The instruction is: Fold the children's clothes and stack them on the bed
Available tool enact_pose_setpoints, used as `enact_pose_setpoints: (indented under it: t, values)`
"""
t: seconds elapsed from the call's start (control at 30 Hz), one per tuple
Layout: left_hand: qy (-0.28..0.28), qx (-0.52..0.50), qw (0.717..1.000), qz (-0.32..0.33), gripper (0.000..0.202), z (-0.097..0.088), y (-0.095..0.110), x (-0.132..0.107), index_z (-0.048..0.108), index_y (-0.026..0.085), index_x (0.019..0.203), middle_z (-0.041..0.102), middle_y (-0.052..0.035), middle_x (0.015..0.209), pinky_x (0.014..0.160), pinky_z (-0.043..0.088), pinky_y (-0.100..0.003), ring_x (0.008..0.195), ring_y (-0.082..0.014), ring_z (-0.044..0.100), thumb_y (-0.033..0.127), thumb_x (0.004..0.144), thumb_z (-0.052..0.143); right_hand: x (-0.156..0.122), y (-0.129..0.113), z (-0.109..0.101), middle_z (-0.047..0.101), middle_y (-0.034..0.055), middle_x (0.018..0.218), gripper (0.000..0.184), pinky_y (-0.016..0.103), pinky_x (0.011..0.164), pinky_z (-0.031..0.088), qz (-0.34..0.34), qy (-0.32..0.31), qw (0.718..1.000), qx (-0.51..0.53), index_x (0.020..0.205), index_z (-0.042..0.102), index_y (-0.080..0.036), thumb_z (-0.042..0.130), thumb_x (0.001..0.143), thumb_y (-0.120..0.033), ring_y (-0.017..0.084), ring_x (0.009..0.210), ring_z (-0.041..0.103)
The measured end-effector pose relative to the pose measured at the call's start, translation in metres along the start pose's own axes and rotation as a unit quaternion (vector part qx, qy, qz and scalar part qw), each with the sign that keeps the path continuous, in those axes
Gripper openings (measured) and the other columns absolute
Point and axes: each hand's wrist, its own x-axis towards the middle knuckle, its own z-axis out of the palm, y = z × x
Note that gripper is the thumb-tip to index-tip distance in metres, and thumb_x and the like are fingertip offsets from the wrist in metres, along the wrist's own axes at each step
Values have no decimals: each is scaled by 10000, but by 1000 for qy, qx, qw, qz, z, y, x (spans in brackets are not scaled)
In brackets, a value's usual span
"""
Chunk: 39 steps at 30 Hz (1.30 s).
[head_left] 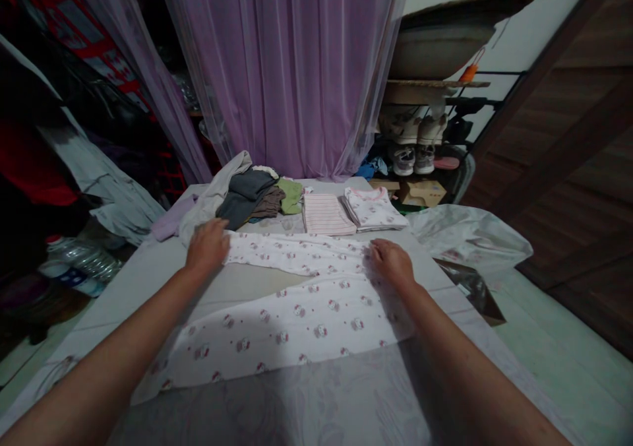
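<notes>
The white cat-print pants [316,324] are spread crosswise on the patterned sheet [237,419], legs pointing left. The far leg's cuff is touched by the blurred left hand [206,245], its grip unclear; well apart, the far edge near the waist is pinched by the right hand [394,261].

Head cam looks fwd/dn, nr, over L hand [206,248] & R hand [394,261].

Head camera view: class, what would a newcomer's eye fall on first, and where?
The purple curtain at top centre would probably draw it first. Next come white printed trousers spread in the middle, the left hand at the far leg's end and the right hand at the waist end. Beyond lies a folded striped garment, right of a rumpled heap of clothes.
</notes>
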Motion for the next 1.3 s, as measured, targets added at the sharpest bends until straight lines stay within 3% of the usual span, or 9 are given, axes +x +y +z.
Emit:
enact_pose_setpoints:
  t: [0.13,0.27,0.4,0.5,0.77,0.9,1.03,1.17,1.3]
  values:
    - [-78,-89,978,171,364,27,74,-19,672,160,1145,673,-113,1215,1058,412,-399,1167,-245,581,258,903,417,34,8,-11,672,90,1219,361,336,908,446,41,-88,993,-65,1205,659,-238,445,929,-328,245,1112,602]
    - [-100,-163,957,219,362,48,139,-27,668,178,1168,684,-96,1211,1023,457,-382,1141,-225,604,309,933,426,50,10,-10,668,127,1198,382,348,859,449,27,-139,987,-77,1154,682,-220,560,862,-434,279,1095,603]
    - [-114,-182,935,281,475,59,184,-47,551,226,1346,561,-71,1404,1146,324,-411,1336,-218,458,463,959,407,59,12,-8,712,111,1083,284,298,782,445,1,-160,985,-63,1004,724,-200,570,848,-381,255,1016,633]
    - [-151,-168,915,333,605,66,204,-69,434,273,1445,409,-53,1530,1198,187,-477,1441,-244,296,592,932,399,61,16,-5,725,90,1041,303,276,732,440,-11,-158,987,-40,1023,705,-209,523,885,-409,232,960,651]
    - [-172,-148,908,353,596,77,209,-85,435,373,1435,386,-26,1544,1190,69,-564,1447,-283,278,639,902,428,57,21,7,713,134,1055,350,325,799,458,125,-65,990,-29,1067,668,-178,446,941,-418,252,984,659]
    - [-175,-157,906,353,574,72,209,-81,457,362,1422,389,-42,1542,1183,68,-572,1449,-284,272,626,914,415,49,21,-4,666,138,1195,366,365,906,443,53,-51,997,-5,1180,633,-180,473,927,-391,266,1097,610]
    - [-209,-152,914,313,581,66,200,-68,423,302,1451,391,-68,1539,1182,136,-543,1448,-267,277,589,953,337,10,16,-8,552,139,1388,419,390,1060,356,-63,11,998,30,1306,567,-154,416,950,-315,251,1270,498]
    - [-225,-105,936,250,585,66,184,-55,406,287,1462,327,-75,1571,1175,113,-575,1461,-288,240,573,958,326,-36,7,2,396,140,1520,507,485,1139,247,-147,-40,988,17,1425,455,-164,402,964,-369,266,1397,356]
    - [-229,-77,947,210,570,68,174,-52,405,291,1464,298,-77,1582,1169,128,-577,1467,-293,224,548,960,339,-51,10,3,403,129,1517,490,553,1127,236,-146,-92,985,3,1399,488,-197,391,968,-409,286,1401,349]
